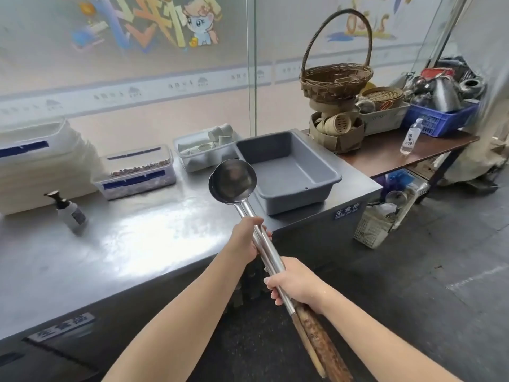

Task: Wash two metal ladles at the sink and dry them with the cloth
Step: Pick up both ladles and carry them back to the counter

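Two metal ladles (232, 181) are held together, bowls stacked and facing me, above the edge of the steel counter (137, 238). Their long metal shafts run down toward me and end in worn wooden handles (316, 340). My left hand (246, 241) is shut around both shafts a little below the bowls. My right hand (293, 283) grips the same shafts lower down, just above the wooden handles. No sink and no cloth are in view.
A grey plastic tub (316, 186) sits right of the ladle bowls. Behind are a tray of cups (190, 158), a lidded box (135, 175), white stacked containers (41, 166) and a pump bottle (70, 212). A wooden table (385, 153) holds baskets, crates and a water bottle (411, 137).
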